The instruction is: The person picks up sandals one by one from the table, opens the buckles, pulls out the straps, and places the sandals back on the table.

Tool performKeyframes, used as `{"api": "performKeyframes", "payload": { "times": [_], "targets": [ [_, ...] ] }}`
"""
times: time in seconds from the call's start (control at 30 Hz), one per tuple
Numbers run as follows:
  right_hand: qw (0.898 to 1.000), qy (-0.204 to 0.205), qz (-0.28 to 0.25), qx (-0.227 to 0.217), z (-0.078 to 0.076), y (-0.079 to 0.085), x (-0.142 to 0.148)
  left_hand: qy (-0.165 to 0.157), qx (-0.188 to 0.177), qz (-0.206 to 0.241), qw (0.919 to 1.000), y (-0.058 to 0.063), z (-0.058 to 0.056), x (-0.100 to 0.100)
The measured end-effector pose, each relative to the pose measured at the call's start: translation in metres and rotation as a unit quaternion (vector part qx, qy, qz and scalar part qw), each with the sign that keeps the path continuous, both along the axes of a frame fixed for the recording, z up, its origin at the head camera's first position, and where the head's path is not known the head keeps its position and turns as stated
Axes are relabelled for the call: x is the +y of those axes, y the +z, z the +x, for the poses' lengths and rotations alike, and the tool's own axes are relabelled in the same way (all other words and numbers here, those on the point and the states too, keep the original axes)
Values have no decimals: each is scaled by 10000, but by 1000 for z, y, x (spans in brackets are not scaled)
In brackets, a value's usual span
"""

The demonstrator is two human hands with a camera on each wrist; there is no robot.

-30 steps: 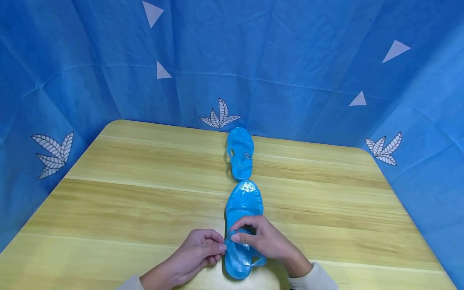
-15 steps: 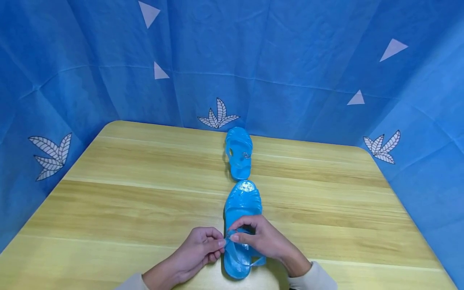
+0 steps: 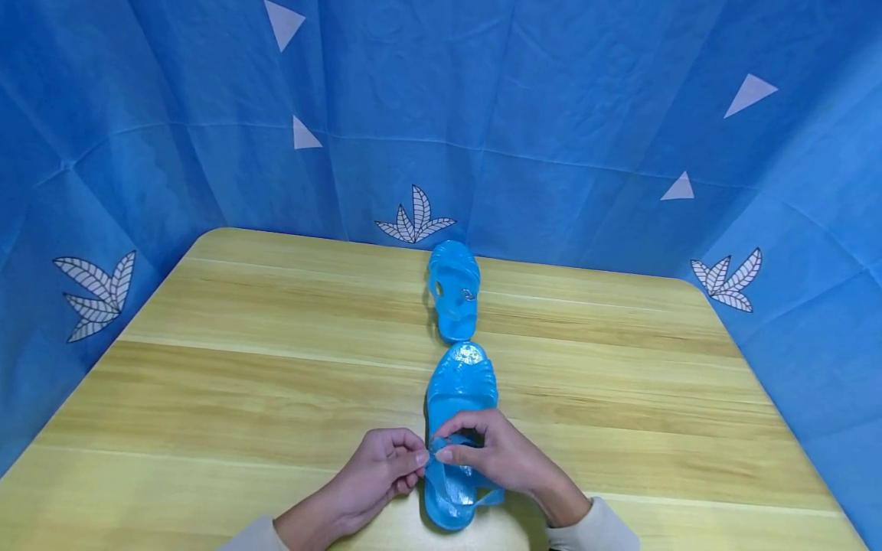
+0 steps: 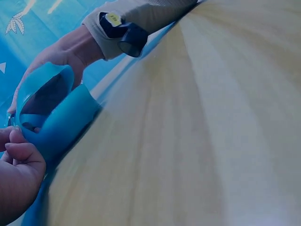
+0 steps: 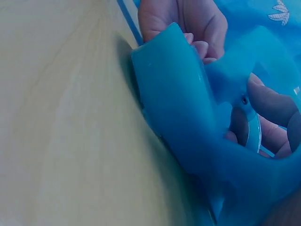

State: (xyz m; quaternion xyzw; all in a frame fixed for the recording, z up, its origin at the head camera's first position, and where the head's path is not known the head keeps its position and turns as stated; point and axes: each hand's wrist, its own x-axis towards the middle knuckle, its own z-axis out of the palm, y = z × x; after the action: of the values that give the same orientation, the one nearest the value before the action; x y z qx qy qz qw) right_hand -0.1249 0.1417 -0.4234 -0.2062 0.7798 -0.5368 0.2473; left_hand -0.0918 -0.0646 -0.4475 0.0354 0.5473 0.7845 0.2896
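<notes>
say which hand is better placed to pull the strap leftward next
The left hand, I'd judge: it pinches the strap at the left edge of the near sandal, while the right hand reaches across from the right.

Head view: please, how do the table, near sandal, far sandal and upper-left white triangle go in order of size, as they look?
1. Table
2. Near sandal
3. Far sandal
4. Upper-left white triangle
Nearness to the camera makes the sandals' real order unsure.
</notes>
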Motion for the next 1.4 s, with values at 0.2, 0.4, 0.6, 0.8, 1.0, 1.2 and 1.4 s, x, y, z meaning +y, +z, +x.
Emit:
{"api": "performKeyframes", "payload": {
  "times": [0.2, 0.4, 0.6, 0.8, 1.0, 1.2, 1.4],
  "targets": [
    [9999, 78, -30, 62, 1, 0, 0, 97, 87, -138, 9998, 2, -2, 1],
    [9999, 101, -18, 111, 1, 0, -1, 86, 140, -289, 9994, 7, -2, 0],
    [9999, 49, 20, 125, 1, 0, -2, 72, 188, -294, 9994, 12, -4, 0],
    [9996, 80, 142, 226, 0, 1, -2, -23, 573, -561, 9968, 14, -6, -1],
    [9965, 200, 285, 766, 1, 5, -1, -351, 1367, -1600, 9770, 19, -8, -5],
    [9853, 119, 540, 1617, 1, 10, -3, -353, 1852, -2165, 9579, 23, -9, -6],
    [9657, 256, 776, 2465, 1, 22, -8, -208, 1689, -2070, 9634, 24, -9, -2]
  ]
}}
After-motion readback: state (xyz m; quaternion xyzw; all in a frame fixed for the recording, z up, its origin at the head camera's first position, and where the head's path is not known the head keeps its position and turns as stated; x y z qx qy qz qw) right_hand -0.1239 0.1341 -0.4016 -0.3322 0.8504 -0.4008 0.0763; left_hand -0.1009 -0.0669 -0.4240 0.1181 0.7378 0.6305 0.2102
